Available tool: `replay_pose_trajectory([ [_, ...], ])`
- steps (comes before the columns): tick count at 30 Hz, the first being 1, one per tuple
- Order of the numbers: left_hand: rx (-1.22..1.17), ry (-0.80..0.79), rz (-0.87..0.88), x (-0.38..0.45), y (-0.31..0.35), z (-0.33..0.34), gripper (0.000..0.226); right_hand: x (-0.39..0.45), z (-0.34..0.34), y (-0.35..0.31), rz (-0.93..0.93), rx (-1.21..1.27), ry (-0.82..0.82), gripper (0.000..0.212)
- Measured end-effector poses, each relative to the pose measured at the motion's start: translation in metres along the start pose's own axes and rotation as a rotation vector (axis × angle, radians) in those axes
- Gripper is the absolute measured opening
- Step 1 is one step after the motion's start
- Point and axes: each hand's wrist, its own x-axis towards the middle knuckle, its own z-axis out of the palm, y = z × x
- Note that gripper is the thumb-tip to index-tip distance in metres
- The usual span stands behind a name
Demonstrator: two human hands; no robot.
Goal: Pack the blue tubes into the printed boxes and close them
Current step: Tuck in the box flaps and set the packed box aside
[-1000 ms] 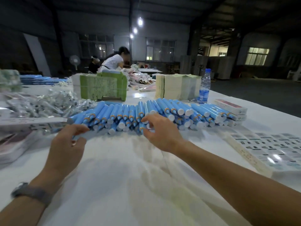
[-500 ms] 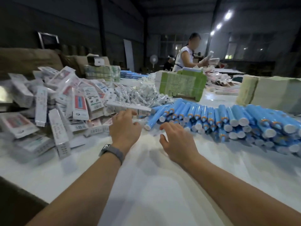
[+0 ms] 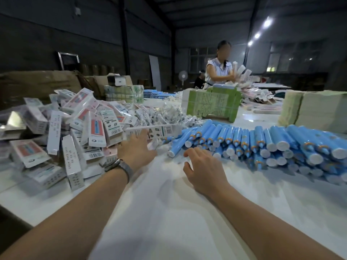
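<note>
Forearms enter from the bottom edge and reach over a white table point(image 3: 165, 212). Left hand point(image 3: 135, 149), with a grey watch point(image 3: 120, 167) on its wrist, stretches forward with fingers spread toward a long printed box point(image 3: 152, 130) that lies across the near edge of the box heap; its fingertips are blurred, and whether they touch the box cannot be told. Nothing is gripped. Right hand point(image 3: 204, 168) hovers low over the table, palm down, fingers loosely extended and holding nothing, its fingertips just short of the nearest blue tube point(image 3: 178, 147). Blue tubes point(image 3: 262, 141) lie stacked in a long row across the right half of the table, white caps facing the wearer, orange collars visible on several. Printed boxes point(image 3: 75, 128) sit in a loose, tumbled heap on the left side, white with red panels and barcodes, some upright and some flat. Behind the box heap and the tubes lies a pile of small clear-wrapped items point(image 3: 165, 115), detail too fine to identify. Further back stand a green printed bundle point(image 3: 212, 104) and, to the right, stacks of pale folded sheets point(image 3: 315, 111). At the far end of the table a second person point(image 3: 218, 70) stands handling white boxes. Brown cartons point(image 3: 37, 81) line the far left.
</note>
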Motion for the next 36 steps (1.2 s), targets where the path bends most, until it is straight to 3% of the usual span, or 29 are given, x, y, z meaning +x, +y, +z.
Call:
replay_pose_trajectory([
  [2, -0.330, -0.014, -0.066, -0.010, 0.005, -0.012, 0.065, 0.000, 0.000, 0.000, 0.009, 0.023, -0.011, 0.024],
  [5, -0.903, -0.082, -0.217, -0.031, 0.008, -0.019, 0.039, 0.000, -0.002, 0.001, 0.013, 0.050, -0.027, 0.027],
  [9, -1.436, -0.142, -0.384, -0.063, 0.021, -0.016, 0.028, 0.000, -0.005, 0.001, 0.020, 0.132, -0.056, 0.046],
  [12, -1.686, -0.295, -0.401, -0.080, 0.040, -0.012, 0.023, -0.001, -0.009, 0.000, 0.035, 0.262, -0.045, 0.066],
  [14, -1.710, -0.367, -0.313, -0.084, 0.054, -0.009, 0.026, -0.001, -0.011, 0.001, 0.058, 0.395, -0.034, 0.076],
  [18, -1.548, -0.354, -0.044, -0.079, 0.076, -0.007, 0.044, -0.002, -0.014, 0.008, 0.125, 0.727, 0.073, 0.075],
  [20, -1.498, -0.441, 0.078, -0.067, 0.085, -0.012, 0.055, -0.002, -0.015, 0.008, 0.168, 0.788, 0.125, 0.077],
  [22, -1.491, -0.462, 0.115, -0.053, 0.091, -0.013, 0.048, -0.001, -0.017, 0.005, 0.184, 0.774, 0.155, 0.082],
  [25, -1.451, -0.366, 0.258, -0.044, 0.092, 0.008, 0.035, -0.001, -0.016, 0.004, 0.154, 0.695, 0.159, 0.092],
  [29, -1.493, -0.200, 0.378, -0.041, 0.077, 0.036, 0.035, -0.001, -0.010, 0.006, 0.120, 0.574, 0.090, 0.093],
  [32, -1.494, -0.043, 0.356, -0.035, 0.067, 0.040, 0.019, -0.001, -0.006, 0.010, 0.111, 0.495, 0.041, 0.081],
  [36, -1.376, 0.118, 0.237, -0.029, 0.059, 0.043, 0.015, 0.003, -0.003, 0.018, 0.181, 0.309, 0.070, 0.062],
])
